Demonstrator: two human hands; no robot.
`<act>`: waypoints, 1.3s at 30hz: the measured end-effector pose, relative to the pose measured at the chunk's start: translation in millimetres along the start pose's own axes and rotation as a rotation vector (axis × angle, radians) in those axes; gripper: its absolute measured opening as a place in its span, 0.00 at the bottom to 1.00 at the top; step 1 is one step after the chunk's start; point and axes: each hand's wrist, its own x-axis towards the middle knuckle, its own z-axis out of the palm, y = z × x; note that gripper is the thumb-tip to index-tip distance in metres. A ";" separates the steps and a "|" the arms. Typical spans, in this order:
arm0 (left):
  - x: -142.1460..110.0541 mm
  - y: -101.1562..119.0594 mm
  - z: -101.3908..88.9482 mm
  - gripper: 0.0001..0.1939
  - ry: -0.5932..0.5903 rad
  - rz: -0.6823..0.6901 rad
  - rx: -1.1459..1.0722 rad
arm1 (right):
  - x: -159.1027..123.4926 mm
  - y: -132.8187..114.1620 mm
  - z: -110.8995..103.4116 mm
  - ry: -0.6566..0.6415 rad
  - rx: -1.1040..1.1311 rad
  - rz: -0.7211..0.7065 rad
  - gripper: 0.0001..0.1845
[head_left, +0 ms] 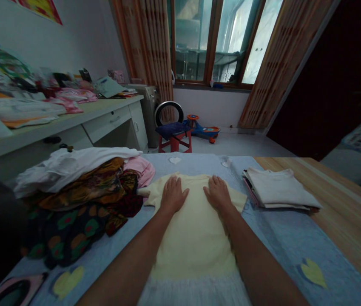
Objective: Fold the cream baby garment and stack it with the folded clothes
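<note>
A pale yellow short-sleeved child's dress (196, 229) lies spread out on the blue cloth (276, 238), its neckline away from me and a whitish skirt part at the near edge. My left hand (173, 196) rests flat on its left shoulder, thumb out to the side. On the opposite shoulder lies my right hand (217, 193), fingers also stretched out. Neither hand grips the fabric. Beyond the right sleeve sits a stack of folded clothes (284, 187) with a white one on top.
A heap of loose clothes (103, 187) lies to the left, close to the left sleeve. Bare wooden tabletop (342, 199) shows at the right. Behind the table stand a red stool (175, 142) and a blue ride-on toy (202, 128). A cluttered white desk (110, 119) runs along the left wall.
</note>
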 end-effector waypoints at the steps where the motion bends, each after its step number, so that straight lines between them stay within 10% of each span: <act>1: -0.2 0.2 -0.6 0.32 0.003 0.007 0.007 | -1.1 -1.7 -2.8 0.022 0.010 -0.036 0.26; 6: -1.5 0.0 -2.1 0.30 -0.016 0.063 0.017 | -0.1 -6.5 -7.6 -0.003 0.088 -0.225 0.19; 14: 6.3 -20.7 -15.6 0.24 -0.114 0.155 -0.071 | 6.4 5.8 0.8 -0.072 0.038 -0.067 0.30; 19: 22.0 -53.7 -30.8 0.19 0.079 -0.019 -0.036 | 8.3 10.5 3.5 -0.115 0.018 0.033 0.34; 24: 28.2 -78.3 -29.1 0.19 0.027 -0.150 0.063 | 7.7 9.1 0.7 -0.031 0.001 0.062 0.29; 32: 28.0 -70.0 -32.0 0.15 0.069 -0.240 0.090 | 2.6 -0.6 -8.3 0.020 0.116 -0.174 0.15; 39: 26.7 -69.1 -33.6 0.08 0.140 -0.155 -0.023 | 3.5 1.0 -5.1 -0.050 0.097 -0.134 0.25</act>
